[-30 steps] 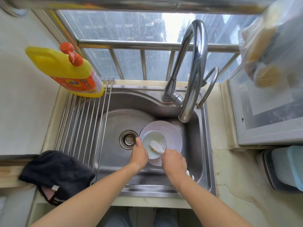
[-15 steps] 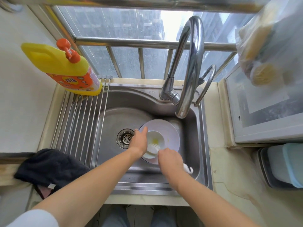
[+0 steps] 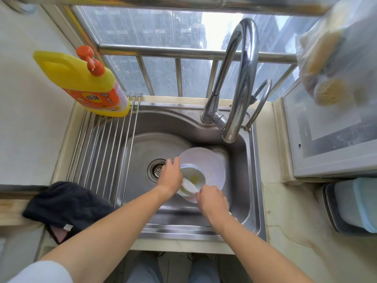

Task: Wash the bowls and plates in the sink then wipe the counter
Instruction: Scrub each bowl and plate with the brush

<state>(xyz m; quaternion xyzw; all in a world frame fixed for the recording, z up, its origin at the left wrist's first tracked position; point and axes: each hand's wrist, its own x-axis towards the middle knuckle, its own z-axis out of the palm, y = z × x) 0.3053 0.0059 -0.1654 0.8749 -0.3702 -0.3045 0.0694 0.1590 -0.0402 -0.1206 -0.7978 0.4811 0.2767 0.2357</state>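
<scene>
Over the sink, the left hand grips the rim of the white bowl, while the right hand holds a white brush closed in its fingers, inside the bowl.

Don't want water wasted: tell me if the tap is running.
Off, as far as shows: no stream falls from the tap spout above the plate, and the sink basin holds no pooled water.
</scene>
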